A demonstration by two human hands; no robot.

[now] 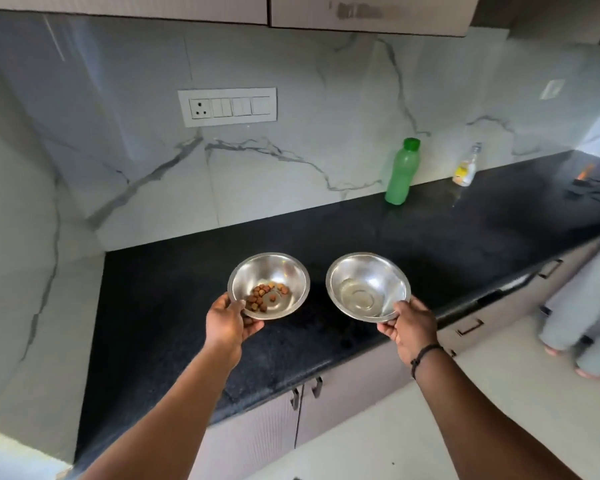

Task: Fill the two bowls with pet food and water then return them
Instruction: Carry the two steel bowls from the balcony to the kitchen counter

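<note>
Steel bowls, two, each held by one hand above the black counter.
The left hand pinches the rim of the kibble bowl; the right hand pinches the water bowl. Behind stand one green bottle and one small clear bottle, its label unreadable.

green bottle | small bottle | switch panel | black counter
</note>
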